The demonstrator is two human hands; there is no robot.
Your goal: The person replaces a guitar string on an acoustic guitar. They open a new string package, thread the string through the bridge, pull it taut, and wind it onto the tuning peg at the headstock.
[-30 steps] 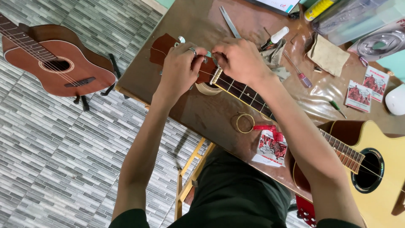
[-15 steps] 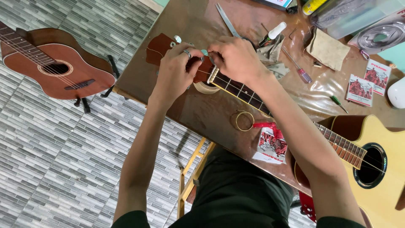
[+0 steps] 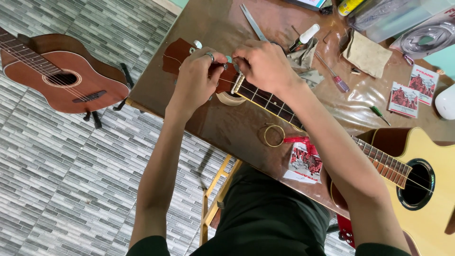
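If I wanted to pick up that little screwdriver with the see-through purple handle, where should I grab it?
Probably by its handle. The screwdriver lies flat on the table, right of both hands, with its thin metal shaft pointing up-left toward the grey cloth. The thick handle end sits lower right on the clear plastic sheet with open space around it, so come from above and pinch the handle's two sides.
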